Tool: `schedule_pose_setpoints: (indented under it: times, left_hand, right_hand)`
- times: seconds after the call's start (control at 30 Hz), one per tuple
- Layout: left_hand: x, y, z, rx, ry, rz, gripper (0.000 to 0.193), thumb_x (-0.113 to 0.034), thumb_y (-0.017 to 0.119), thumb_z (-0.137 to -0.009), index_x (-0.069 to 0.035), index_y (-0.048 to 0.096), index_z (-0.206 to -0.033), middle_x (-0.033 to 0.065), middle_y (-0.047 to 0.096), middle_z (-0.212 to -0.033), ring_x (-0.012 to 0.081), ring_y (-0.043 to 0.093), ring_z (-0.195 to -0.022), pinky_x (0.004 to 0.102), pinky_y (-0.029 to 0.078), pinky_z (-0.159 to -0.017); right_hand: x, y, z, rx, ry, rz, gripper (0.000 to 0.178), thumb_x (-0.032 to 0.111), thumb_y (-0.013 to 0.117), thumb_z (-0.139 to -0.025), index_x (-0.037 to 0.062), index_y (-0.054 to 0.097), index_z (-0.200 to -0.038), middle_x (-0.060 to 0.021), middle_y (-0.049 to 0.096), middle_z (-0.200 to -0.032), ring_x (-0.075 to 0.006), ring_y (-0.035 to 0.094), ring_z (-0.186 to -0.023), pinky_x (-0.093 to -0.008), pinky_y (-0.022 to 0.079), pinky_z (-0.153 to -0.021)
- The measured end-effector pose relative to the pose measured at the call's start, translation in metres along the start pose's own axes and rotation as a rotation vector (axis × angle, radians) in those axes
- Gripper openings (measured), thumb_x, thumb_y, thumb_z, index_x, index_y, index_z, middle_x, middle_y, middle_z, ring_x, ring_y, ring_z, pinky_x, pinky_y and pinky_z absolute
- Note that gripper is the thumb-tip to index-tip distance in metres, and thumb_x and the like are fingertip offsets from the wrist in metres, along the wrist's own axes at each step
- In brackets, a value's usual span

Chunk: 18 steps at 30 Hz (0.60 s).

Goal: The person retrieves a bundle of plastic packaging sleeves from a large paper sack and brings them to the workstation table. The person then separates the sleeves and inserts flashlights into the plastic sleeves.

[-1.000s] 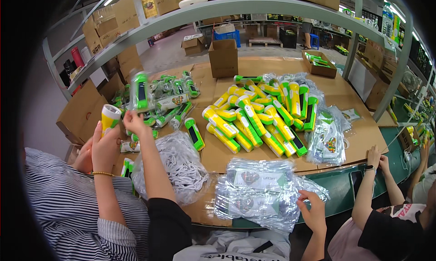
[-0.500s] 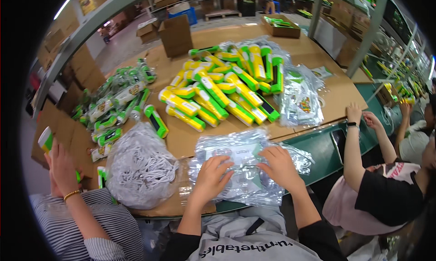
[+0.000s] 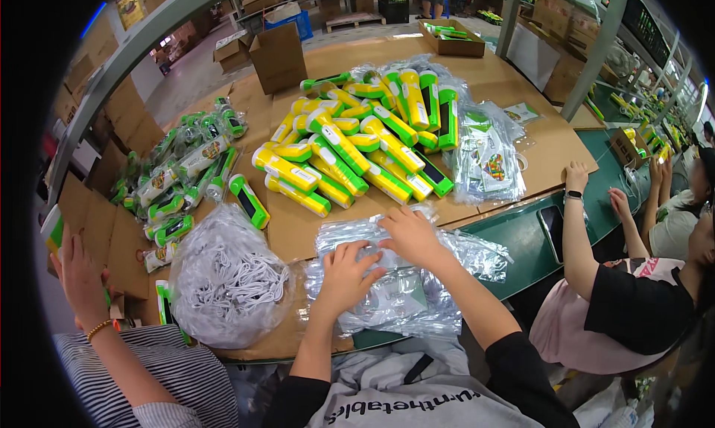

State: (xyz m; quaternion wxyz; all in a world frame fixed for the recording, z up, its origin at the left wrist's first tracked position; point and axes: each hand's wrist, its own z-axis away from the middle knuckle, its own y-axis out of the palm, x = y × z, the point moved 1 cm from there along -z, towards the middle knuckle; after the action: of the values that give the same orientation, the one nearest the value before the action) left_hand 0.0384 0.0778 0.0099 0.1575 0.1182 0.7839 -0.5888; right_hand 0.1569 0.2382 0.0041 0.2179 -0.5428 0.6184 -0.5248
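A stack of clear plastic bags (image 3: pixel 402 297) lies in front of me at the near table edge. My left hand (image 3: pixel 346 277) rests on its left part, fingers apart and slightly bent, with no object visible in them. My right hand (image 3: pixel 411 236) reaches over the upper part of the stack, its fingers spread near the far edge of the bags. Just beyond is a heap of yellow and green flashlights (image 3: pixel 346 148). To the left of the stack sits a clear bag of white cords (image 3: pixel 234 279).
Bagged green flashlights (image 3: pixel 179 175) are piled at the left; more flat plastic bags (image 3: pixel 488 163) lie right of the heap. A cardboard box (image 3: pixel 278 59) stands at the back. A phone (image 3: pixel 551 230) lies at the right. Co-workers sit on both sides, one holding a flashlight (image 3: pixel 52 230).
My right hand has moved left and away from me, from the right side of the bags to their far edge. My left hand has shifted slightly up and left.
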Motion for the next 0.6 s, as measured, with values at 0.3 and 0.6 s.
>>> schedule_pose_setpoints:
  times: [0.3, 0.6]
  left_hand:
    - [0.013, 0.005, -0.020, -0.013, -0.180, -0.009, 0.050, -0.039, 0.074, -0.081, -0.008, 0.065, -0.119, 0.0055, 0.054, -0.130, 0.0290, 0.049, -0.115, 0.0489, 0.045, -0.089]
    - [0.000, -0.003, -0.038, 0.055, -0.264, -0.206, 0.061, -0.052, 0.078, -0.072, -0.010, 0.066, -0.114, 0.0016, 0.060, -0.125, 0.0275, 0.051, -0.113, 0.0494, 0.034, -0.093]
  right_hand:
    - [-0.004, 0.021, -0.005, -0.075, 0.057, 0.052, 0.032, 0.025, 0.081, -0.068, 0.0108, 0.060, -0.088, -0.0057, 0.057, -0.093, -0.0277, 0.056, -0.102, -0.0408, 0.044, -0.081]
    - [-0.008, 0.005, -0.001, -0.015, -0.022, 0.035, 0.023, 0.022, 0.077, -0.074, 0.0108, 0.059, -0.085, -0.0050, 0.061, -0.087, -0.0261, 0.058, -0.091, -0.0396, 0.041, -0.076]
